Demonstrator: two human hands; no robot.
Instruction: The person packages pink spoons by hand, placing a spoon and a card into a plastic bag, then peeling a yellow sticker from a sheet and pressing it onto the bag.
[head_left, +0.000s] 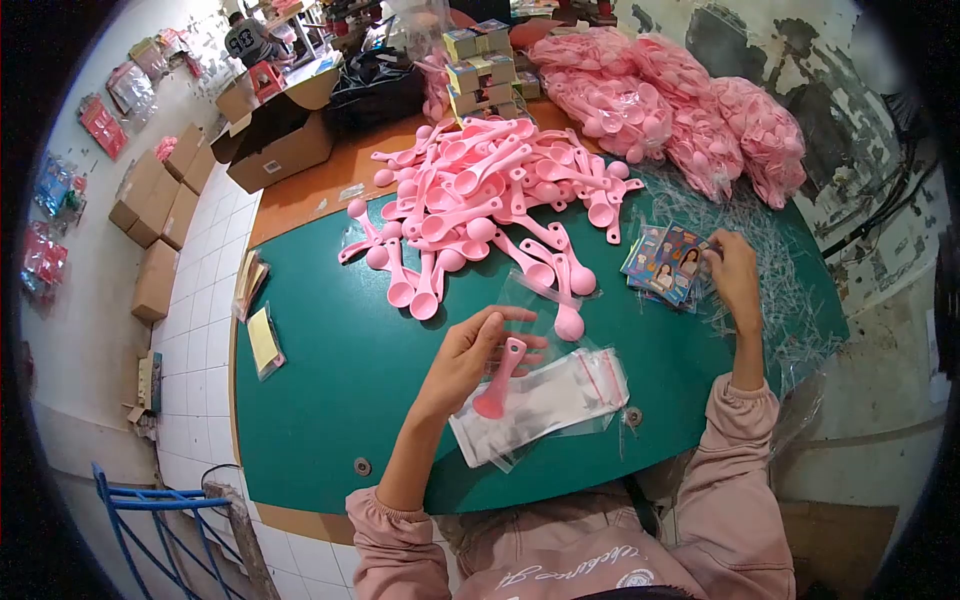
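Note:
My left hand [470,352] pinches a clear plastic bag [527,292] between thumb and fingers; the film is hard to make out. A pink measuring spoon [498,382] hangs at those fingers, bowl down, and seems to be inside the bag. Below it lies a stack of clear resealable bags [545,408] with red strips at one end. My right hand [736,275] has its fingertips closed on the edge of a printed card [688,262] at the top of a small pile. A large heap of pink measuring spoons [480,190] covers the table's far middle.
Big clear sacks of pink spoons [690,110] stand at the back right, beside scattered plastic strips [770,290]. Filled packets [265,340] lie on the green table's [330,400] left edge. Stacked card bundles [480,75] and an open carton [285,150] are behind. A person [250,42] sits far back.

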